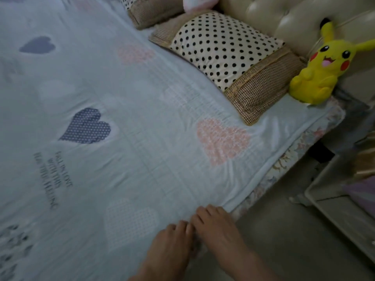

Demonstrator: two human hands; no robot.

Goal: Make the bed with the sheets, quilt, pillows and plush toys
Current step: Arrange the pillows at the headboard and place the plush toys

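The pale blue quilt [125, 122], printed with pink and navy hearts, lies spread across the bed and reaches almost to the near side, where a strip of floral sheet [284, 159] shows below its bound edge. The step in hand looks like the final smoothing of that edge. Both hands sit side by side on the hem: the left hand [170, 238] and the right hand [218, 226] have fingers curled down onto the fabric, apparently pinching or pressing it, though whether cloth is actually caught between the fingers cannot be told. Creases fan out from the hands toward the pink heart, so the next move probably calls for a gentle pull toward the bed's side to flatten them and line the hem up with the mattress.

Further out, 2 polka-dot pillows [225, 49] lean at the head, the nearer one overlapping the quilt's top end. A yellow Pikachu plush [322, 69] sits just beside that pillow against the tufted headboard [274, 15], and a pink-and-white plush [199, 3] peeks in at the top edge.
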